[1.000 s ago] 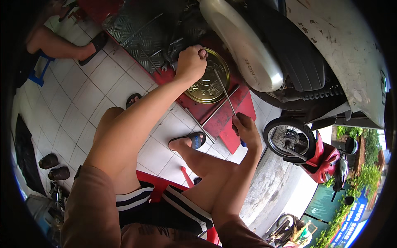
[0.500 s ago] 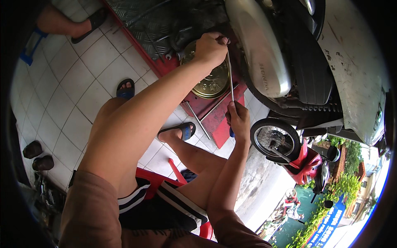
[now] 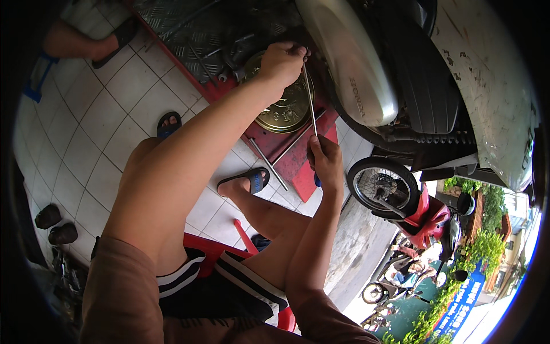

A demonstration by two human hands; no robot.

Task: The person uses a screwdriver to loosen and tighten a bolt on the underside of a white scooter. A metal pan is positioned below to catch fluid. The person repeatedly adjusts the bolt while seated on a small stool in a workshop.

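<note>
My right hand [image 3: 326, 161] is closed round the blue handle of a long screwdriver [image 3: 311, 106]. The metal shaft points away from me, up to my left hand [image 3: 284, 64]. There the fingers of my left hand are pinched together at the shaft's far end, by a small dark piece too small to name. Below my left hand lies a round gold-coloured metal tray or lid [image 3: 283, 119] with raised markings, partly covered by the hand and forearm. It rests on a red metal platform [image 3: 306, 172]. A T-shaped metal bar tool [image 3: 268, 163] lies at the platform's near edge.
A motorbike with a silver exhaust cover [image 3: 364, 86] stands close on the right. Wrenches [image 3: 223, 75] lie on the dark tread plate [image 3: 172, 34]. Another person's sandalled foot [image 3: 114, 46] is at the far left. A red motorbike [image 3: 427, 218] stands outside.
My hands keep the same grip and have shifted only slightly with the view. A motorbike with a rider has come into sight on the street.
</note>
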